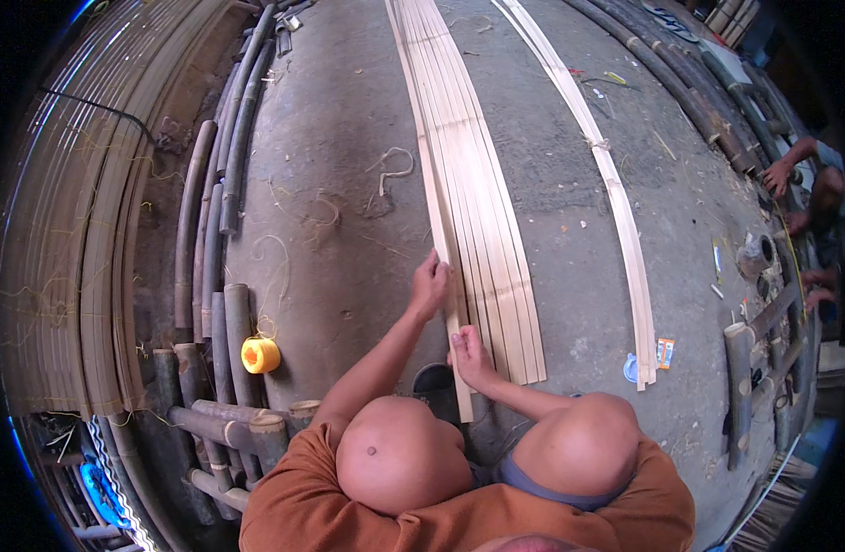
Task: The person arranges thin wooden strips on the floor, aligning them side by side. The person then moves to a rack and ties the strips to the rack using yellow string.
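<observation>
A long pale bamboo strip (445,299) runs away from me, tilted up along the left edge of a flat row of bamboo strips (482,202) on the concrete floor. My left hand (429,286) is closed on this strip a little way from its near end. Closer to me, my right hand (474,357) grips the same strip from its right side, with its fingers curled at the edge. The strip's near end reaches past my right hand, beside a dark sandal (434,386) between my knees.
A narrow bundle of strips (616,189) lies to the right. Dark bamboo poles (243,138) and a yellow twine roll (260,354) are on the left, beyond them a large slat stack (91,248). Another person's hand (781,175) shows at far right near cut bamboo pieces (741,377).
</observation>
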### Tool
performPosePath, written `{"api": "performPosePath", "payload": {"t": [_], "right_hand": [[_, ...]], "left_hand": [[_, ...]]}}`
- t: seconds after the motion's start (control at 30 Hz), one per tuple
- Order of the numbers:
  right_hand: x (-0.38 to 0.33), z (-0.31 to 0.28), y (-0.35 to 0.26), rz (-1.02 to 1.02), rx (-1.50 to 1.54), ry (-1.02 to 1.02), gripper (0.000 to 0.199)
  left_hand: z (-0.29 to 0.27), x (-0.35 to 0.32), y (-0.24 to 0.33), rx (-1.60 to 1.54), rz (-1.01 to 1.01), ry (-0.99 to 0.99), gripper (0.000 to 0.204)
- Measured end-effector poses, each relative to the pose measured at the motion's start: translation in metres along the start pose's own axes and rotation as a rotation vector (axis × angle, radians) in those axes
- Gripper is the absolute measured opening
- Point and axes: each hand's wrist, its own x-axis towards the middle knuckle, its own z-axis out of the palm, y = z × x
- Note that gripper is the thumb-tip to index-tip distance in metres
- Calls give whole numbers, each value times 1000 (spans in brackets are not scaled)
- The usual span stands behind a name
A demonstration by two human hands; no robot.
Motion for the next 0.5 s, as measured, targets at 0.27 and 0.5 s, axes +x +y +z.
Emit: {"api": "performPosePath", "payload": {"t": [0.27, 0.5], "right_hand": [[11, -43, -5, 31, -200, -146, 27], [8, -66, -7, -168, -539, -88, 18]], "left_hand": [[-26, 24, -22, 246, 34, 89, 56], [-20, 37, -20, 227, -51, 44, 56]]}}
